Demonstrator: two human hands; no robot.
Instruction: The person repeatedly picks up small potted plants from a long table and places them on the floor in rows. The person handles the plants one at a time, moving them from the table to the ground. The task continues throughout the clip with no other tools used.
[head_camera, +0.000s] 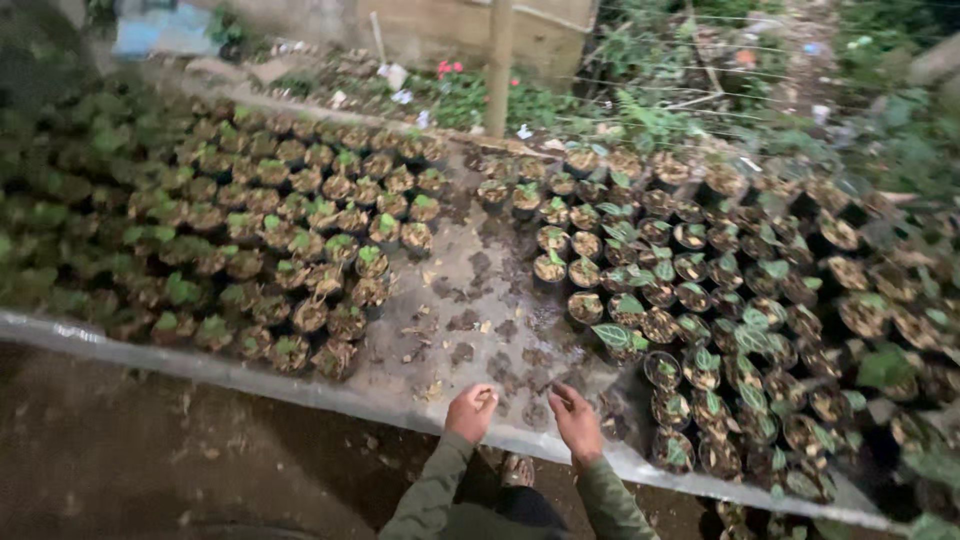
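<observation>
Grey plastic sheet (440, 300) covers the seedbed between two blocks of potted seedlings — left block (280, 220), right block (720, 330). My left hand (471, 411) rests on its near edge, fingers curled, holding nothing visible. My right hand (575, 420) lies just beside it — fingers loosely bent, empty.

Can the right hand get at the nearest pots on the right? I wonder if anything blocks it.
Probably yes. The right hand hovers over the bare wet sheet, and the nearest pots stand just to its right with nothing between them.
</observation>
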